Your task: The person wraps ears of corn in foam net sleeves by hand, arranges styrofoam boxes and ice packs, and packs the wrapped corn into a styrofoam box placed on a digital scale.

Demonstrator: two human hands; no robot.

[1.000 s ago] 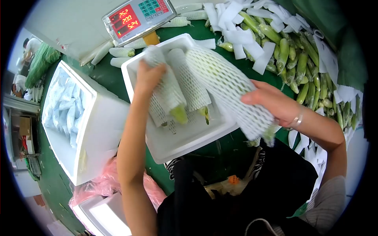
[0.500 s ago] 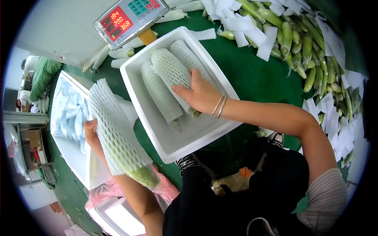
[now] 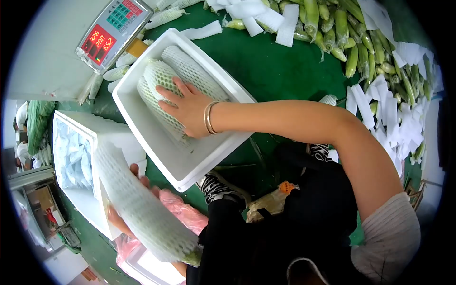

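My left hand (image 3: 129,216) grips a long pale-green vegetable in a white foam net sleeve (image 3: 142,204) from behind and beside it. Its bare green end points down towards my lap. My right hand (image 3: 190,108) lies with fingers spread on the foam-sleeved vegetables (image 3: 159,76) inside the white foam box (image 3: 166,166). Several lie there side by side, slanting towards the box's far left corner. One more foam-sleeved vegetable (image 3: 190,69) rests along the far right wall. My palm and fingers cover part of them.
A weighing scale display (image 3: 111,33) with red digits stands behind the box. To the left, another foam box (image 3: 97,130) holds blue-white packs (image 3: 73,152). Plastic-wrapped green corn (image 3: 342,28) and white foam strips (image 3: 387,123) are heaped at right. Pink plastic (image 3: 183,209) lies below.
My right hand has spread flat over the sleeved vegetables, which sit closer together. My left hand's vegetable has moved down. The view has shifted, and the scale digits read higher.
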